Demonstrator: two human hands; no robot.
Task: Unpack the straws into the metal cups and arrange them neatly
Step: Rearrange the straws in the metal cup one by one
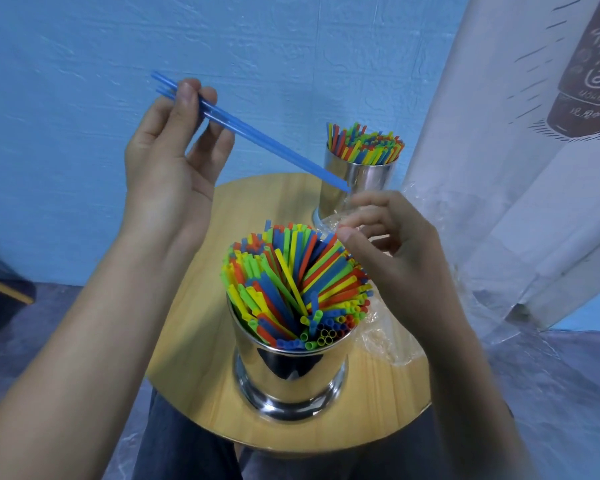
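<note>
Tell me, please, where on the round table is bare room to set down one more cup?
Bare wood lies left of the near cup, up to the table rim, and behind it, left of the far cup. The right side is crowded: the plastic wrapper lies there, under the right hand.

bare left hand (167,150) and forearm, bare right hand (395,251) and forearm, dark blue-grey trousers (187,445)

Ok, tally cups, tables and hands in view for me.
Cups: 2, near cup, far cup
Table: 1
Hands: 2, left hand pinching blue straws, right hand
Total: 5
</note>
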